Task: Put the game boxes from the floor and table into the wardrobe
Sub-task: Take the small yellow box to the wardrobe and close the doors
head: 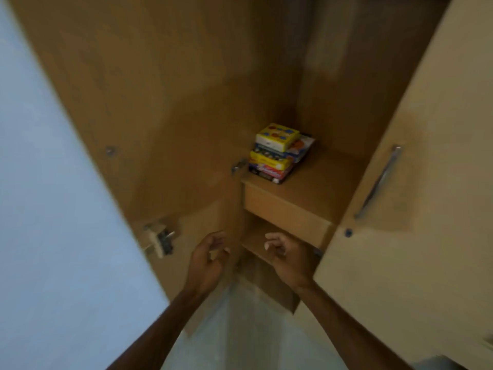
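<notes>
— Left hand point(206, 259), right hand point(286, 253): bare, empty, fingers loosely curled, held below the shelf front.

— Stack of colourful cardboard game boxes point(278, 153)?

— Piled on the brown wooden wardrobe shelf point(320, 180), left rear corner. Stowed, by the look of it. Floor and table: unseen, remainder unknown.

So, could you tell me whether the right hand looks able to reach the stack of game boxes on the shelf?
Probably yes: the right hand is empty, the doors stand open, and nothing lies between it and the stack of game boxes.
</notes>
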The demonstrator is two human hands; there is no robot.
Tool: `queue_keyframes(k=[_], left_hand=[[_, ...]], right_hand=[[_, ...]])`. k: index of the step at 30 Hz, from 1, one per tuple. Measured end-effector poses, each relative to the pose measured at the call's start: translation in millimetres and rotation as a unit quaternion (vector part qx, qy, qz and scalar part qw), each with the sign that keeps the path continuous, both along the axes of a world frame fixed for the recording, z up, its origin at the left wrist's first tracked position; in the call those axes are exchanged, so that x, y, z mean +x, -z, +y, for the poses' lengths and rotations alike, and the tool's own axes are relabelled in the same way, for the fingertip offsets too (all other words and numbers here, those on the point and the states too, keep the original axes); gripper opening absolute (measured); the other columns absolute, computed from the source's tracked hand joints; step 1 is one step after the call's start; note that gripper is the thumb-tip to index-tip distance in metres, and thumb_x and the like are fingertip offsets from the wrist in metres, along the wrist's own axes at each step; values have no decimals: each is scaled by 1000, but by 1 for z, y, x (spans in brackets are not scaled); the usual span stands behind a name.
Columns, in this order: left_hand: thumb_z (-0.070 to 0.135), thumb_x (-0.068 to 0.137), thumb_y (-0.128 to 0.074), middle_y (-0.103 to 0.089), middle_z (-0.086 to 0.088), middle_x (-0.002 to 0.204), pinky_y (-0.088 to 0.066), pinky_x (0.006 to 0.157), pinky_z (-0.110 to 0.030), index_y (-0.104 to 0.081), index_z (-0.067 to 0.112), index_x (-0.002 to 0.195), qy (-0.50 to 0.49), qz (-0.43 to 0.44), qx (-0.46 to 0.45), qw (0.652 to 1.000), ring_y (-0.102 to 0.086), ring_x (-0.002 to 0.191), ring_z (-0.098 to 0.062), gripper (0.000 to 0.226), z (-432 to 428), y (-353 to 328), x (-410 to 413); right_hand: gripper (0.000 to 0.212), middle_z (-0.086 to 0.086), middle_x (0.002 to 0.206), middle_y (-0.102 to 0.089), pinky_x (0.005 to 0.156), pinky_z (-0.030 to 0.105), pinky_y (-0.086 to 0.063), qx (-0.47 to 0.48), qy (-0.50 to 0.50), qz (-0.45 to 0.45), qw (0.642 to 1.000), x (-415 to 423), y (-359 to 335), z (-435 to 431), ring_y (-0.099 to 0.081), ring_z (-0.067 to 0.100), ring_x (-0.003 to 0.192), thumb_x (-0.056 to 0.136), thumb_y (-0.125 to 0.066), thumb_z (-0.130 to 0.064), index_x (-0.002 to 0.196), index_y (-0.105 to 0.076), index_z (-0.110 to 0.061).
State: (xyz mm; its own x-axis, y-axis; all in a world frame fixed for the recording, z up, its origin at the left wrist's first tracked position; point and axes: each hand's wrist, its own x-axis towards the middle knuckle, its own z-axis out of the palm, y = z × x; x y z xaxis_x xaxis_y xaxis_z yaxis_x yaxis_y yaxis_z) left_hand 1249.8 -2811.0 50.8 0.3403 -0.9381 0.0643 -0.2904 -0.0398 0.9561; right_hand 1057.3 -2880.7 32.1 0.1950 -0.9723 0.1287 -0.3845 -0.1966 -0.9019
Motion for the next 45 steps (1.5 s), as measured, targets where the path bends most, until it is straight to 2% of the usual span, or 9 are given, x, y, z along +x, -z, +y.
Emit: queue_keyframes(k=[3, 9, 12, 20, 24, 31, 36, 42, 45], left_hand=[[0, 85, -62, -68, 6, 112, -53, 91, -38, -65, 18, 116, -97, -19, -2, 995, -63, 104, -9, 35, 38, -6, 45], [21, 92, -62, -56, 3, 132, -49, 97, -39, -49, 17, 133, -207, -46, -70, 975, -55, 115, -15, 44, 50, -58, 116], [11, 94, -56, -53, 1, 134, -47, 101, -39, -41, 15, 140, -152, -44, -84, 984, -53, 118, -16, 49, 31, -84, 145], [-7, 89, -52, -66, -2, 117, -54, 89, -33, -58, 12, 126, -25, -13, -119, 992, -63, 105, -18, 42, 24, -76, 182], [-4, 91, -53, -68, 1, 114, -56, 86, -25, -61, 12, 124, 112, -25, -139, 984, -65, 100, -8, 37, 31, -68, 173], [15, 86, -71, -71, 6, 98, -51, 72, -11, -68, 16, 111, 143, 21, -172, 974, -66, 86, -2, 25, -3, -95, 112], [13, 83, -72, -73, -3, 90, -58, 77, -27, -72, 8, 96, 248, -1, -171, 953, -70, 85, -15, 13, -41, -101, 51], [13, 88, -67, -70, 4, 84, -57, 74, -26, -72, 16, 92, 314, -16, -168, 934, -67, 80, -11, 7, -84, -91, -22], [13, 89, -65, -71, -5, 86, -57, 74, -28, -71, 10, 93, 327, -6, -163, 931, -67, 82, -18, 8, -105, -90, -62]], right_hand=[[18, -11, 88, -70, 79, 25, -56, 8, -51, -21, 998, 56, -5, 16, -66, 3, 83, 88, -63, -17, 105, -68, -22], [23, -9, 93, -69, 81, 32, -57, -15, -118, -28, 992, 135, -37, 23, -66, 4, 87, 88, -62, -24, 110, -66, -24], [22, -9, 94, -69, 82, 30, -57, -35, -110, -35, 993, 162, -56, 20, -65, 4, 88, 89, -61, -23, 111, -65, -24], [21, -11, 91, -69, 74, 22, -52, -40, -9, -60, 997, 188, -56, 40, -65, 2, 85, 88, -65, -22, 109, -65, -27], [25, -7, 89, -69, 77, 28, -54, -38, 38, -77, 996, 175, -54, 65, -66, 6, 85, 84, -69, -22, 109, -65, -24], [36, -15, 91, -68, 73, 21, -53, -88, 166, -38, 981, 131, -77, 85, -63, 0, 84, 71, -79, -41, 103, -64, -34], [19, -17, 85, -67, 66, 21, -55, -152, 265, 59, 950, 85, -75, 72, -64, -1, 77, 78, -72, -41, 94, -64, -34], [41, -15, 87, -68, 65, 26, -56, -173, 362, 111, 909, 13, -72, 50, -62, 0, 76, 70, -76, -52, 102, -68, -28], [52, -11, 92, -71, 67, 28, -55, -187, 399, 133, 888, -26, -75, 31, -64, 4, 80, 65, -78, -56, 105, -67, -26]])
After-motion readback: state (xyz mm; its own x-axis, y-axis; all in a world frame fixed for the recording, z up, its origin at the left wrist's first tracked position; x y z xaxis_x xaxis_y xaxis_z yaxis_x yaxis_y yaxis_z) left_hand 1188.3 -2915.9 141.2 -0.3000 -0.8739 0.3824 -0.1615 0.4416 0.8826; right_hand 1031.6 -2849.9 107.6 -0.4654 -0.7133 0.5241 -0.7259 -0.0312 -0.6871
